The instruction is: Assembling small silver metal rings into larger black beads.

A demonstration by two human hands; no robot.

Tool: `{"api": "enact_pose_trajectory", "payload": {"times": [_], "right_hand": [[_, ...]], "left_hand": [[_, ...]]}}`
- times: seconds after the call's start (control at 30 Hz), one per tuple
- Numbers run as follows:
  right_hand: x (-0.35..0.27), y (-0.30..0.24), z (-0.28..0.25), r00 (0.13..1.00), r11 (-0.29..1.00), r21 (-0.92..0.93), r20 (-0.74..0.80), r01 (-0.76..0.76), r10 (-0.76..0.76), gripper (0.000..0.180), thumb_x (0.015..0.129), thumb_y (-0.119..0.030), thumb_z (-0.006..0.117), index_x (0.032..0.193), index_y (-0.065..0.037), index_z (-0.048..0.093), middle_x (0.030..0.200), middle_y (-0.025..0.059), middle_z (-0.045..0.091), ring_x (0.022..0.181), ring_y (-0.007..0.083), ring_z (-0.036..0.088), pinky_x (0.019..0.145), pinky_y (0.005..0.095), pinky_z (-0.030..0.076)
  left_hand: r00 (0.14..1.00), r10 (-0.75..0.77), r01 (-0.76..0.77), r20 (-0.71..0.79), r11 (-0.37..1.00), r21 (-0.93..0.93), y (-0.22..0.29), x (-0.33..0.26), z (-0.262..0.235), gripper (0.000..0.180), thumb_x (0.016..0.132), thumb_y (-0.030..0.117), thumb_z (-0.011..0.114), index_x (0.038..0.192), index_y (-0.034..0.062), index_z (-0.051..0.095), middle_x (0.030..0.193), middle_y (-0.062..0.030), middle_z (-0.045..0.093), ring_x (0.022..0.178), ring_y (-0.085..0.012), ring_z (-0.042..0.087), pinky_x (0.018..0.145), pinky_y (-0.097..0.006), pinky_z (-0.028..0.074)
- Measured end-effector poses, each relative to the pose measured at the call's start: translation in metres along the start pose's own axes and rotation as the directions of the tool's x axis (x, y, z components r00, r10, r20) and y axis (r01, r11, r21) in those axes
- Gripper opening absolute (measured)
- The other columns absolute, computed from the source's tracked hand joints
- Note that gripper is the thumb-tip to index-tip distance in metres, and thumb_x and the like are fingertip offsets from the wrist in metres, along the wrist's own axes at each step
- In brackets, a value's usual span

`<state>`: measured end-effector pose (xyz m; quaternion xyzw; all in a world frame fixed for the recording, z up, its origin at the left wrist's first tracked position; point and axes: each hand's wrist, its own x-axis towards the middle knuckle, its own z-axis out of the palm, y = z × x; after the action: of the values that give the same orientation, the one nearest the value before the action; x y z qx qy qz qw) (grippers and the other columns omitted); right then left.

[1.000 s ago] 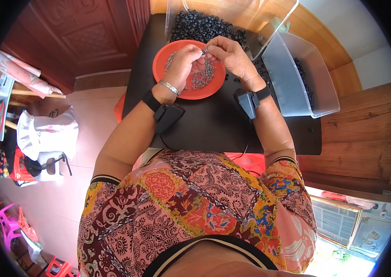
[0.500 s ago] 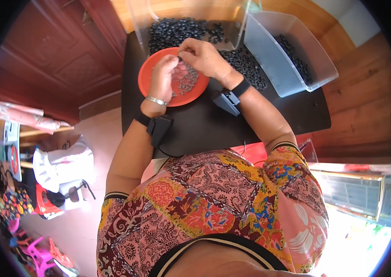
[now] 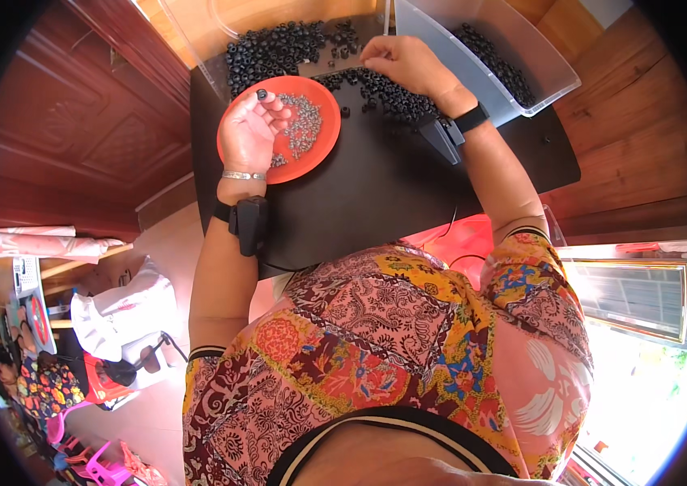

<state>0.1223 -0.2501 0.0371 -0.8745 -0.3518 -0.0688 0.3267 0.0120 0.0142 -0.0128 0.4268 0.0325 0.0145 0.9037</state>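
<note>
My left hand [image 3: 250,134] is palm up over the orange plate [image 3: 326,144]. A small black ring-shaped piece [image 3: 262,95] is pinched at its fingertips. Small silvery metal bits [image 3: 305,125] lie scattered in the plate. Farther right, my right hand [image 3: 412,65] hovers over a spread of black pieces [image 3: 396,99] on the dark table, thumb and fingers brought together. Whatever those fingers hold, if anything, is too small to make out.
A clear box lying at the back left holds a heap of black pieces [image 3: 270,55]. A translucent bin [image 3: 550,81] with more black pieces stands at the back right of the dark table [image 3: 360,202]. Over the floor at left, another person [image 3: 48,385] sits.
My hands were together over the plate and are now apart. The right hand has moved right and away to the loose black pieces; the left stays over the plate with a black piece.
</note>
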Motion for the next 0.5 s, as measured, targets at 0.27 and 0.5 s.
{"api": "enact_pose_trajectory", "payload": {"times": [0.27,0.5], "right_hand": [[-0.018,0.000,0.017,0.957,0.987,-0.105,0.278,0.118,-0.084,0.020,0.076,-0.014,0.068,0.094,-0.006,0.067,0.089,0.0091,0.065,0.086,0.0259,0.062,0.076,0.0353,0.050],[-0.015,0.005,0.036,0.932,0.909,-0.353,0.352,0.221,-0.090,0.012,0.076,-0.012,0.065,0.086,-0.005,0.063,0.088,0.0108,0.063,0.090,0.0318,0.059,0.078,0.0385,0.048]], "left_hand": [[0.999,-0.032,0.034,-0.038,0.999,0.033,-0.003,0.001,-0.002,0.022,0.088,0.028,0.050,0.087,0.0069,0.056,0.083,-0.0073,0.059,0.080,-0.0239,0.059,0.073,-0.033,0.044],[0.999,-0.044,0.045,-0.029,0.999,0.025,-0.002,0.000,0.000,0.021,0.089,0.027,0.050,0.086,0.0062,0.056,0.084,-0.0083,0.061,0.079,-0.0247,0.059,0.073,-0.034,0.045]]}}
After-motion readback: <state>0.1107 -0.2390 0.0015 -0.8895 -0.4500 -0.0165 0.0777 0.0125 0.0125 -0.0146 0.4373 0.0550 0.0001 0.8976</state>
